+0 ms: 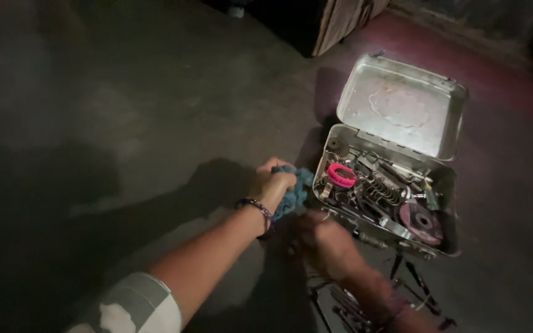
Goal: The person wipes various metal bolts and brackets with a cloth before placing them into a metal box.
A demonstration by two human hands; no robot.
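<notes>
My left hand (271, 180) is closed around a crumpled blue cloth (295, 191), held just left of an open metal toolbox (449, 203). A beaded bracelet circles that wrist. My right hand (325, 242) is lower, blurred and in shadow, close under the cloth at the box's front left corner; what it holds I cannot make out. The box is filled with several metal parts, a pink ring (341, 175), a coiled spring (385, 190) and a reddish grinding disc (422, 222).
The box's shiny lid (402, 105) stands open toward the back. Dark thin metal tools (414, 283) lie on the concrete floor in front of the box. A wooden object (340, 21) stands at the top centre.
</notes>
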